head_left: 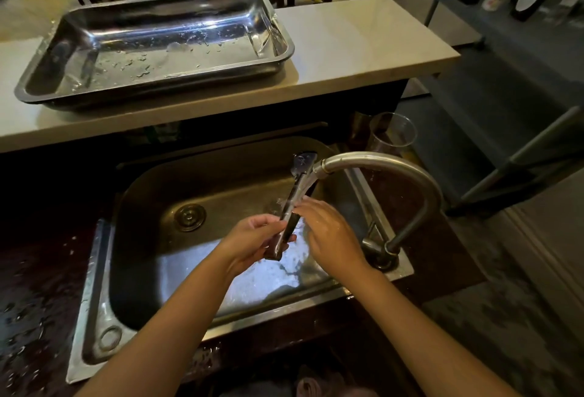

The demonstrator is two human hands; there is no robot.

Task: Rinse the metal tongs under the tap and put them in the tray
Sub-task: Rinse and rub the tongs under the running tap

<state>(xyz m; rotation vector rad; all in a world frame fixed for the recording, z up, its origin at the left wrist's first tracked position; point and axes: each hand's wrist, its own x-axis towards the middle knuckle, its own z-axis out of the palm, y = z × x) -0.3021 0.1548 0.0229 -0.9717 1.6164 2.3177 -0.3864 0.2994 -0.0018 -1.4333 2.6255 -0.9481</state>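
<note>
The metal tongs point(297, 185) stand tilted over the steel sink point(148, 181), their scalloped tips up beside the spout of the curved tap point(388, 162). Water runs from the spout onto their shaft. My left hand point(252, 240) grips the lower handle end. My right hand point(328, 232) touches the shaft just above, fingers wrapped against the metal. A big steel tray point(47, 87) with water drops on its floor sits on the pale raised counter, up and left of the sink.
The pale counter point(363, 45) has bare room right of the tray. A clear plastic cup point(393, 134) stands behind the tap. The dark worktop point(34, 301) left of the sink is wet. A grey rack point(493, 33) with plates stands at the far right.
</note>
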